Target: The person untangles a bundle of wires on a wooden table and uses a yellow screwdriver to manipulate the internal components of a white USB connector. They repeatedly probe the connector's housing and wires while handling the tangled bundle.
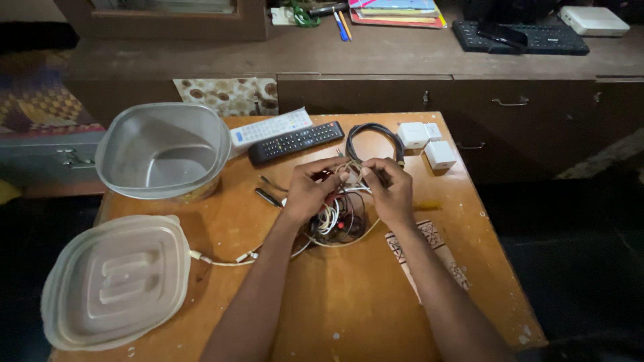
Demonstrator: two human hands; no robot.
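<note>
A tangled bundle of white, red and beige cables (337, 220) lies in the middle of a wooden table (349, 302). My left hand (310, 190) and my right hand (389, 188) meet just above it, both pinching strands at the top of the tangle. One white cable with a plug trails left from the bundle (221, 260). A black coiled cable (376, 137) lies just beyond my hands.
A grey plastic tub (163, 149) stands at the table's left, its lid (117, 281) at the front left corner. A white remote (270, 126), a black remote (296, 141) and two white adapters (429, 144) sit at the back. A cabinet with a keyboard (520, 37) stands behind.
</note>
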